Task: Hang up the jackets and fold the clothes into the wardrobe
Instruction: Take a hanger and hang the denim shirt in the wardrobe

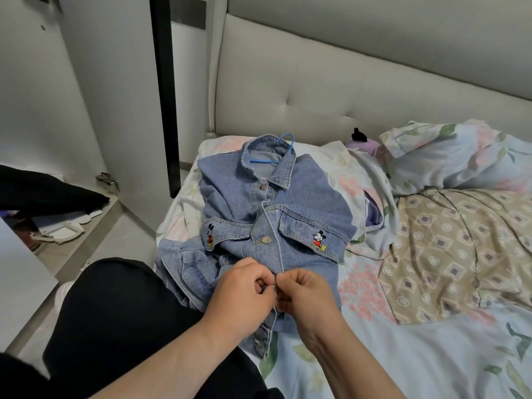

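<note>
A light blue denim jacket (290, 197) with cartoon mouse patches lies front-up on the bed, a blue hanger (283, 148) inside its collar. Two metal buttons show on the front placket, and the top of the placket gapes open. My left hand (244, 289) and my right hand (305, 292) meet at the lower placket, each pinching one edge of the jacket front around a button. The fingers hide that button.
The bed (431, 355) has a floral sheet, a patterned quilt (460, 246) and a pillow (449, 156) at right. The padded headboard (345, 90) stands behind. The open wardrobe door (115, 96) is at left, with dark clothes (49, 194) on its bottom shelf. My black-trousered leg (121, 321) is at the bed's edge.
</note>
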A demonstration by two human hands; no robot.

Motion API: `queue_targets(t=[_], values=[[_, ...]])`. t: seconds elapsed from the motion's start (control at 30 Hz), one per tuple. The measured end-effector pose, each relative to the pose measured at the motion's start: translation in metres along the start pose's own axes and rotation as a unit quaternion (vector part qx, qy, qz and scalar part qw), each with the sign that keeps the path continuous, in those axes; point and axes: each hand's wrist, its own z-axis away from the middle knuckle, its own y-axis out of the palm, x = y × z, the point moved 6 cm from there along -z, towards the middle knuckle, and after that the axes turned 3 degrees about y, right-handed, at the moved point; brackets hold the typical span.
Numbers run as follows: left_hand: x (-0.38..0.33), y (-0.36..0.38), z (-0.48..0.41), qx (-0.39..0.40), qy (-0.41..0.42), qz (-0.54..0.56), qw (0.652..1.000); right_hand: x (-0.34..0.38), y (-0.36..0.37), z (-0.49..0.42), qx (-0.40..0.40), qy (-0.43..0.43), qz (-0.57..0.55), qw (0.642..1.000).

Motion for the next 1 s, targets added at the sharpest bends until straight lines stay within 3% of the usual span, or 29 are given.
queue_targets(t=[0.13, 0.3, 0.63, 1.0], values=[[-0.001, -0.002, 0.0, -0.009, -0.021, 0.029, 0.999, -0.01, 0.0, -0.002, -0.022, 0.021, -0.087, 0.996], [0.007, -0.001, 0.001, 0.014, -0.127, 0.151, 0.98, -0.016, 0.004, -0.003, -0.024, 0.062, -0.22, 0.973], [0.018, 0.009, -0.001, 0.054, -0.165, 0.177, 0.969, -0.01, -0.002, -0.002, -0.013, 0.044, -0.121, 0.992], [0.023, 0.018, -0.007, 0.092, -0.124, 0.116, 0.981, -0.009, -0.014, -0.006, 0.029, 0.037, -0.064, 0.997]])
